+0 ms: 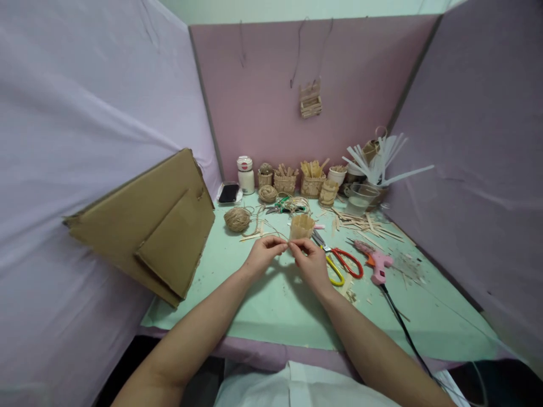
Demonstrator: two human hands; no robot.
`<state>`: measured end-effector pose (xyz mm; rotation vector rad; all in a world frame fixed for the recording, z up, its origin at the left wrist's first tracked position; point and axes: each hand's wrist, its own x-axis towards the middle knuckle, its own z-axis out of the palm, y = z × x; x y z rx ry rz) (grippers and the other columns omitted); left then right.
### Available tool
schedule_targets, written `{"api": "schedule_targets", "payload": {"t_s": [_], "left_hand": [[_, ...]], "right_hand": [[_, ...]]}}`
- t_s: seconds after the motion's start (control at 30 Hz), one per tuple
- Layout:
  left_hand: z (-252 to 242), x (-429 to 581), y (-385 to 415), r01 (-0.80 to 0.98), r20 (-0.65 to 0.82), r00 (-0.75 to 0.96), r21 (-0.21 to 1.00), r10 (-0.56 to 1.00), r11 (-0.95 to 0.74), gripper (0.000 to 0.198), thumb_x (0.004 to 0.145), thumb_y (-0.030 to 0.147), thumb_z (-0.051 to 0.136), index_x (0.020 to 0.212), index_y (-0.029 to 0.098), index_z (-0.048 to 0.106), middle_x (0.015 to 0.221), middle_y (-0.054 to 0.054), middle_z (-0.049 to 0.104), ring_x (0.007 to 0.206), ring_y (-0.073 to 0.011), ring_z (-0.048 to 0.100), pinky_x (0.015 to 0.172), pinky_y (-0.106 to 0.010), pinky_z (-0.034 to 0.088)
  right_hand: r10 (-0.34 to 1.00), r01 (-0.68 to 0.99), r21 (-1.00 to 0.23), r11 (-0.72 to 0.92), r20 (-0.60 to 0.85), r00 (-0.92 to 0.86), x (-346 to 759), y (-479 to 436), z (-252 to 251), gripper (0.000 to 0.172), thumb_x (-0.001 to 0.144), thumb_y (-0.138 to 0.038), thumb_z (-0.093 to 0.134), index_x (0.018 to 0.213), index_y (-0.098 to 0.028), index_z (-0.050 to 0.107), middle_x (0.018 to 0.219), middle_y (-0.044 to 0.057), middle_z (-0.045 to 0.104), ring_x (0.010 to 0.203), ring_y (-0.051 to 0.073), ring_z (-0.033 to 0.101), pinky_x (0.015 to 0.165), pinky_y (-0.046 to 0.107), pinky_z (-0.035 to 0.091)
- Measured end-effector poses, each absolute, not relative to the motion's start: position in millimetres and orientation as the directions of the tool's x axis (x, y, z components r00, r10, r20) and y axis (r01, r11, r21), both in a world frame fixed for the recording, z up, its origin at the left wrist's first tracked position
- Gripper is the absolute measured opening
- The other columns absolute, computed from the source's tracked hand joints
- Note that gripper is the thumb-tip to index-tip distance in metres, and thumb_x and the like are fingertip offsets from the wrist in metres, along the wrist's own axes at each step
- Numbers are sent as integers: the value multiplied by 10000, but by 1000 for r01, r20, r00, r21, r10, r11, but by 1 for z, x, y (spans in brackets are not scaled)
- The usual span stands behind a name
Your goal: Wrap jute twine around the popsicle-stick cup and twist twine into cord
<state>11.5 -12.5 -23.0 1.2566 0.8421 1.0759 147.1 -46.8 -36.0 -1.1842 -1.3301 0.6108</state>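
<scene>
Head view, clock centred on the fingertips, 12 pointing away from the wearer. 2 bare hands meet over the table. Left hand: thumb and finger pinched narrow, apparently on a thin twine strand. Right hand: similar narrow pinch, tips close against the left's, seemingly on the same strand. Too small to tell whether a knot or any other piece sits between them.

Strand location: at the centre, trailing off toward 10 o'clock. Twine ball lies at 10; whether the 2 connect, cannot tell. Stick-walled cup at 1 o'clock, just beyond the right fingers; contact unclear. Scissors between 3 and 4, near the right hand; pink glue gun farther along that line. Loose wood strips between 2 and 3. Cardboard stand at 9.

Step in hand, judged: fine fingertip working of the strand. Next move, judged, calls for a secure pinch on both sides, light tension and free slack at 10 o'clock.
</scene>
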Motion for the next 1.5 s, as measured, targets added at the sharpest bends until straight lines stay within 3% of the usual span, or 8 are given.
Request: {"api": "schedule_targets", "payload": {"t_s": [0.17, 0.23, 0.53, 0.8, 0.93, 1.13, 1.3, 1.5], "left_hand": [[-22, 8, -12, -361, -222, 497, 826, 839, 432, 174, 627, 211, 741, 717, 115, 626, 643, -6, 563, 601, -69, 509, 562, -174, 384], [-22, 7, -13, -369, -248, 554, 782, 795, 502, 196, 628, 212, 749, 742, 111, 625, 653, -11, 562, 605, -68, 514, 558, -170, 381], [-18, 9, -15, -205, 74, 381, 979, 922, 7, 265, 617, 287, 750, 781, 135, 606, 734, 0, 595, 651, -88, 513, 625, -219, 380], [-21, 6, -10, 153, 295, 308, 923, 904, -354, 101, 698, 191, 632, 742, 157, 547, 702, 10, 560, 664, -110, 510, 630, -238, 388], [-23, 4, -7, 181, 295, 282, 918, 913, -352, 107, 703, 194, 629, 742, 159, 536, 697, 12, 555, 653, -109, 508, 624, -240, 389], [-18, 3, -8, -32, 267, 312, 962, 912, -271, 186, 679, 236, 679, 778, 155, 544, 735, -1, 581, 702, -116, 545, 666, -246, 419], [-14, 5, -12, -66, 293, 314, 956, 903, -287, 176, 695, 231, 678, 803, 153, 563, 785, -25, 613, 745, -126, 567, 697, -253, 430], [-13, 5, -15, -19, 360, 307, 928, 881, -372, 129, 743, 225, 633, 836, 156, 576, 834, -46, 624, 790, -146, 582, 730, -271, 438]], "right_hand": [[803, 365, -788, 496, 576, 152, 144, -52, -35, 163, 825, -317, 556, 775, -181, 630, 775, 32, 592, 713, 147, 549, 597, 253, 438], [788, 371, -765, 527, 604, 124, 143, -54, -34, 155, 837, -308, 541, 782, -186, 619, 784, 34, 580, 729, 147, 546, 601, 252, 441], [891, 255, -891, 376, 423, 163, 146, -46, -33, 211, 799, -377, 570, 779, -170, 607, 748, 30, 597, 700, 153, 532, 610, 258, 416], [885, -39, -950, 310, 273, 378, 152, -46, -32, 232, 771, -404, 588, 727, -182, 536, 586, -45, 466, 496, 88, 390, 469, 221, 324], [890, -99, -943, 317, 260, 375, 153, -48, -27, 230, 762, -396, 607, 719, -182, 535, 562, -56, 438, 463, 76, 362, 438, 215, 287], [868, -37, -914, 405, 371, 331, 158, -49, -23, 200, 772, -380, 619, 752, -186, 575, 584, -41, 479, 500, 86, 402, 481, 224, 321], [866, -132, -894, 428, 364, 343, 157, -51, -20, 224, 821, -415, 547, 786, -196, 581, 560, -47, 442, 482, 89, 392, 456, 221, 314], [937, -68, -964, 257, 231, 262, 154, -47, -25, 328, 808, -485, 523, 765, -176, 623, 543, -36, 460, 462, 90, 396, 435, 223, 311]]}}
